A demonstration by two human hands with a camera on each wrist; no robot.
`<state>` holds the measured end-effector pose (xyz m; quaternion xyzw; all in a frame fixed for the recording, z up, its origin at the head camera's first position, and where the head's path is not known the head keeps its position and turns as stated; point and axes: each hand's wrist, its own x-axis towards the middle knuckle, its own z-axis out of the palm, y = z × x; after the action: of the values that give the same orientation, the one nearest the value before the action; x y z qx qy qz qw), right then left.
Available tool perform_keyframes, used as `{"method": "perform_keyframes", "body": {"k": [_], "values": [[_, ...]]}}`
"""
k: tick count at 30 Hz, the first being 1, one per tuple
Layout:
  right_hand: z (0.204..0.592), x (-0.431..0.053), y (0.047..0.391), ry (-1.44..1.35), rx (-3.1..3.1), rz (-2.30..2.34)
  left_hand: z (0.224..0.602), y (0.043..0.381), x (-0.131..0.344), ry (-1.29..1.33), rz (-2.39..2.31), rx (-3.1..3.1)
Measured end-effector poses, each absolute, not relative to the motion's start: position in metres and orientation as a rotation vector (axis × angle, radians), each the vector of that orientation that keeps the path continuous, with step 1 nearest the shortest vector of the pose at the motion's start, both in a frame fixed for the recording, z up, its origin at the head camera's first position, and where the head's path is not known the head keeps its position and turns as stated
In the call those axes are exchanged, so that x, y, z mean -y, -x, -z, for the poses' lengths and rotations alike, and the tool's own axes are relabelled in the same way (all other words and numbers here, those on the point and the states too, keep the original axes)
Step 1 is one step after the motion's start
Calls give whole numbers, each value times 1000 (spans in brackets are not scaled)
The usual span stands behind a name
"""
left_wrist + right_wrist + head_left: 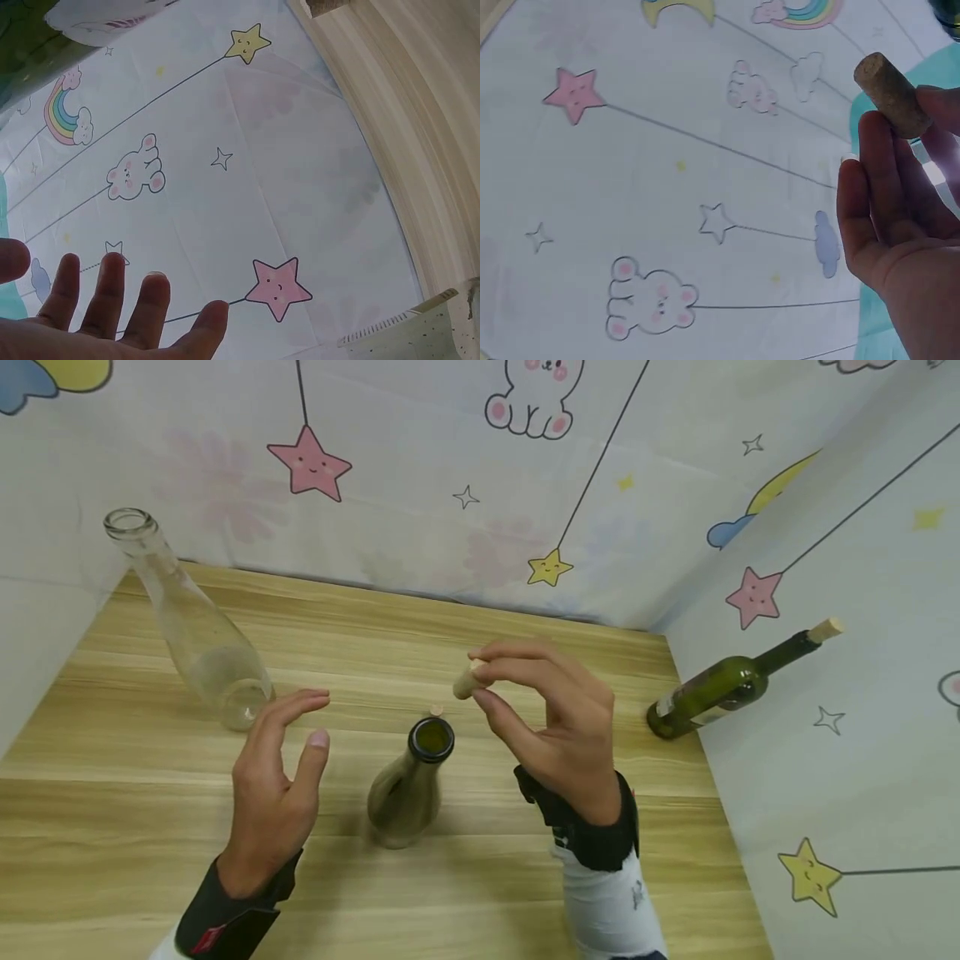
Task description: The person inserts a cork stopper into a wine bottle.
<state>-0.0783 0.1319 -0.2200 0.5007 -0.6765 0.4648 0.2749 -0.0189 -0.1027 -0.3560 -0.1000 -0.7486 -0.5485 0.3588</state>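
Note:
Up in front of me, my right hand pinches a cork between thumb and fingertips. The right wrist view shows the cork tilted, one end free of the fingers. Just left of and below it stands a dark green bottle with an uncovered mouth. My left hand is held left of that bottle, its fingers spread apart from the thumb and holding nothing. Behind the bottle's mouth, the end of another small cork-coloured piece peeks out, mostly hidden.
A clear glass bottle with no stopper stands at the back left. Over at the right, near the side wall, is a green wine bottle with a cork in its neck. Printed cloth walls border the wooden table.

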Motion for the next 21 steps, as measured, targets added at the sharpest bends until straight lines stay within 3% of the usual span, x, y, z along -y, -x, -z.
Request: {"method": "perform_keyframes", "body": {"k": [7, 21], "values": [[191, -116, 62, -1562, 1514, -1438, 355, 20, 104, 263, 1407, 1931], [186, -107, 56, -1682, 1554, -1277, 352, 20, 101, 271, 1431, 1932]]}}
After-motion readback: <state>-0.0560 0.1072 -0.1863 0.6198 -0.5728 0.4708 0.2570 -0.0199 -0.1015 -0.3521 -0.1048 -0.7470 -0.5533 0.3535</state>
